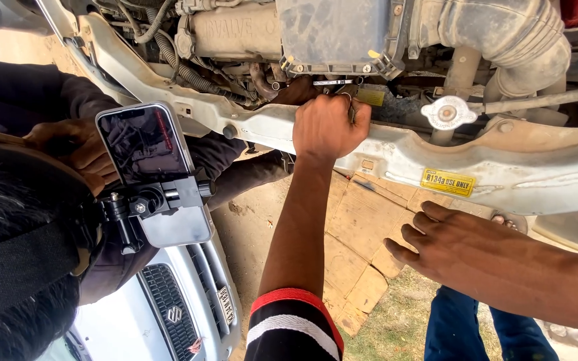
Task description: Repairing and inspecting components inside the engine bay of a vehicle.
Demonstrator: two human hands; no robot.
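At far left, a co-worker's head carries a clamped phone (145, 144) above a detached silver bumper (188, 307). The left hand (326, 127) has its grip closed around a small metal tool (350, 107) at the dusty white radiator support (396, 157), keeping it steady under the engine. The right hand (456, 244), grip open and empty, braces below that panel near a yellow sticker (447, 182). Cardboard (356, 234) covers the dirt ground outdoors.

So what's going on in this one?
A person leans over a car's open engine bay. Their left hand grips a small metal tool at the front crossmember, just below the air filter box. Their right hand rests flat against the crossmember's underside. A second person with a head-mounted phone stands alongside.
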